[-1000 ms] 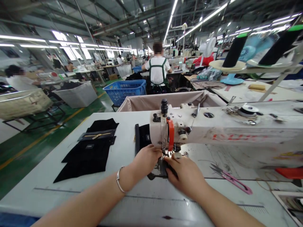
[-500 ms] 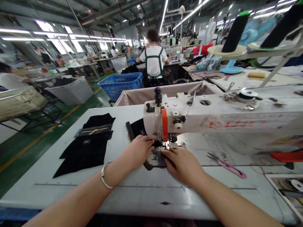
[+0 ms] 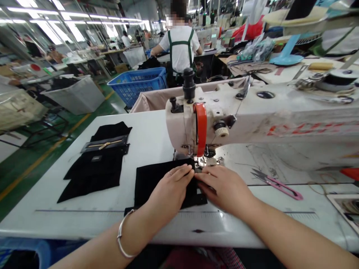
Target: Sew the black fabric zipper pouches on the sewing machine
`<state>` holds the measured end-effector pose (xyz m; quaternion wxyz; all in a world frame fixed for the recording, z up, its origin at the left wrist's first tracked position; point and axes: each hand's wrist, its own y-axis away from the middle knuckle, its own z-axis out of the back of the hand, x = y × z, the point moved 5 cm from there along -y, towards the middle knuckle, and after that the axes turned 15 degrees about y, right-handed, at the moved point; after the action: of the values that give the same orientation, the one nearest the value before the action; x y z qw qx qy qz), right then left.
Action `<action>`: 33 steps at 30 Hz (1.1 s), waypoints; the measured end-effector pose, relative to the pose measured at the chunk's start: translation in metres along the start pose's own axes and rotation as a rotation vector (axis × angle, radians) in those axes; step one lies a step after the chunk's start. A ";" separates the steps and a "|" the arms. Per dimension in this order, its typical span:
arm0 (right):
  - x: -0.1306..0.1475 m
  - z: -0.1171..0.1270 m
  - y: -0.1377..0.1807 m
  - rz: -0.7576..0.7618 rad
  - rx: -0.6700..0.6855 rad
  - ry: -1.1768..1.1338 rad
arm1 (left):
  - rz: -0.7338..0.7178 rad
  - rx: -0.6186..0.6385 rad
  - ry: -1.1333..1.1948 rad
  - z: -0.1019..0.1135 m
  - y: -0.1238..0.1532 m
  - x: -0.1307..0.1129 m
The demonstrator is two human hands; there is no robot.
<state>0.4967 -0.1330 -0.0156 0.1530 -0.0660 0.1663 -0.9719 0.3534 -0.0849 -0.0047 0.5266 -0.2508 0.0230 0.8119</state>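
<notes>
A piece of black fabric (image 3: 150,181) lies flat on the white table (image 3: 84,216), its right edge under the needle area of the cream sewing machine (image 3: 252,119). My left hand (image 3: 171,190) lies on that fabric, fingers stretched flat and pressed down near the presser foot (image 3: 206,161). My right hand (image 3: 224,188) rests just right of it, fingers flat on the fabric's edge by the needle plate. The fingertips of both hands nearly meet in front of the foot. A silver bangle sits on my left wrist.
A stack of black cut pieces with a gold zipper (image 3: 98,160) lies to the left. Pink thread snips (image 3: 280,184) lie to the right. A cloth bin (image 3: 151,101) hangs behind the table, a blue basket (image 3: 137,84) beyond. A person in a white shirt (image 3: 181,45) works ahead.
The black fabric has been drawn out from behind the machine head toward me and now lies flat in front of the needle. Both hands moved nearer with it. The view tilted down.
</notes>
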 end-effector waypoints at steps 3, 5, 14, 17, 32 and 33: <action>0.001 0.002 0.001 0.008 0.014 0.006 | 0.013 -0.007 -0.001 -0.001 0.001 -0.007; 0.003 0.003 0.001 0.015 0.018 0.012 | 0.003 -0.011 0.001 -0.001 -0.001 -0.008; -0.006 0.000 0.001 -0.035 0.011 -0.094 | 0.010 0.018 0.051 0.010 0.001 -0.004; -0.009 0.000 0.002 -0.022 0.021 -0.117 | 0.037 0.027 0.065 0.013 0.014 -0.012; 0.000 0.003 0.002 0.060 0.053 -0.016 | -0.148 0.038 0.081 0.007 0.013 -0.015; 0.000 0.001 0.002 0.056 0.058 -0.012 | -0.153 0.036 0.085 0.008 0.012 -0.012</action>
<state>0.4976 -0.1352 -0.0149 0.1831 -0.0625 0.1390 -0.9712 0.3442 -0.0980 0.0053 0.5900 -0.2763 0.0408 0.7576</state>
